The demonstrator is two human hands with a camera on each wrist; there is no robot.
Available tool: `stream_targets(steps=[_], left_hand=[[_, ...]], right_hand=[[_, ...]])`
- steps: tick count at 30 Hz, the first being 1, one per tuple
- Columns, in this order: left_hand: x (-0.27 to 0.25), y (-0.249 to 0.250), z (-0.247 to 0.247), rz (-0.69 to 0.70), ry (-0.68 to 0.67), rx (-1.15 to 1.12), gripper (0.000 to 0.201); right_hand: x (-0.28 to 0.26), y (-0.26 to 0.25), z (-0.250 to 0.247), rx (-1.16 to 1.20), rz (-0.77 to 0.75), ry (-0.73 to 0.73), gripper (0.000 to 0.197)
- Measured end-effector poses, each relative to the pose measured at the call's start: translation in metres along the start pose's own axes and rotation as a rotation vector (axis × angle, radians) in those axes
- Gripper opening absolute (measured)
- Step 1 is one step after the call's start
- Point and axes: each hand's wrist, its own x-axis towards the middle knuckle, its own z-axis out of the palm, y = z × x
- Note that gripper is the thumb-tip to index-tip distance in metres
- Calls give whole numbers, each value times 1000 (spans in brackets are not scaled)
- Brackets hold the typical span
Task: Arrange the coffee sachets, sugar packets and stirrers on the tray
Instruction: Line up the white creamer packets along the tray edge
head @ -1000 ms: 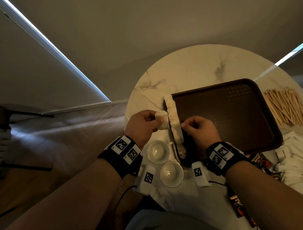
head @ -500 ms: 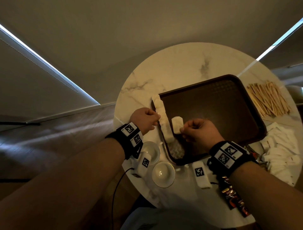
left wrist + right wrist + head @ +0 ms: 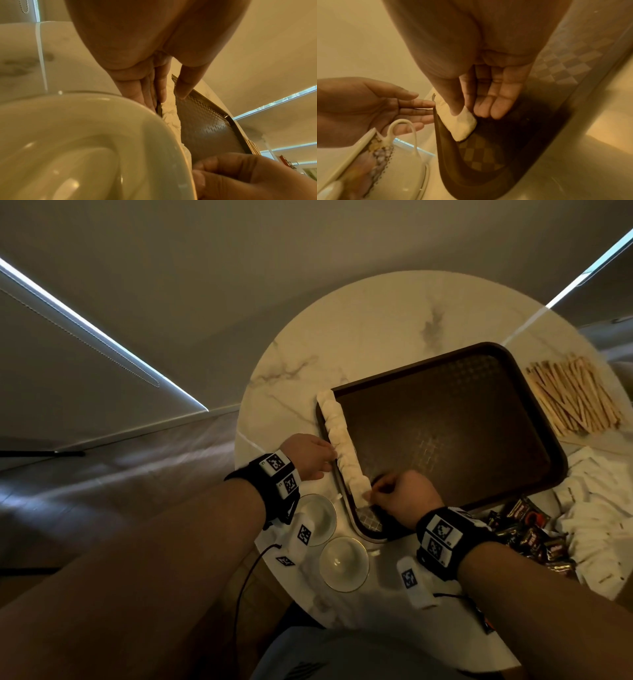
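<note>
A dark brown tray (image 3: pixel 479 440) lies on the round marble table. A row of white sugar packets (image 3: pixel 339 440) leans along its left rim. My right hand (image 3: pixel 375 491) is at the near end of the row. Its thumb and a finger pinch one sugar packet (image 3: pixel 464 125) against the tray floor (image 3: pixel 479 155). My left hand (image 3: pixel 325 463) is outside the rim, with straight fingers (image 3: pixel 154 88) touching the row's outer side (image 3: pixel 171 115). Wooden stirrers (image 3: pixel 575 398), loose sugar packets (image 3: pixel 599 508) and dark coffee sachets (image 3: pixel 527 529) lie right of the tray.
Two white cups (image 3: pixel 317 518) (image 3: pixel 344 563) stand at the table's near edge, just left of the tray's near corner and under my left wrist. A cable hangs off the table's front edge. Floor and a wall lie to the left.
My right hand has brought the packet from above the tray floor down to the near end of the row. The left hand has slid nearer along the rim.
</note>
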Motion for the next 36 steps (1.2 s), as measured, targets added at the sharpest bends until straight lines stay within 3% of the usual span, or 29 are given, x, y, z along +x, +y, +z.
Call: stream_targets(steps=[4,8,14,18,23,28,36], left_hand=[[4,-3,1,-6,12,-26,20],[3,-1,1,-25,-16,-37,8],[6,-4,3,-17,12,-2,18],[6,-4,3,-17,23,8,16],[7,-6,4,-5,44,14,14],[10,-11,4,22,45,20,16],[21,-14,5,49,40,25,28]], right_hand=[[4,-6,4,-38,-22,31,23],[4,-11,6,-86,-24,16,24],[4,-11,2,-82,-65,10,23],[16,-18,-6,98,-87,127,27],[29,-31,-7,98,-123,64,27],[39,-32,-13,238,-48,132,26],[58,-58,-22,236,-101,155,35]])
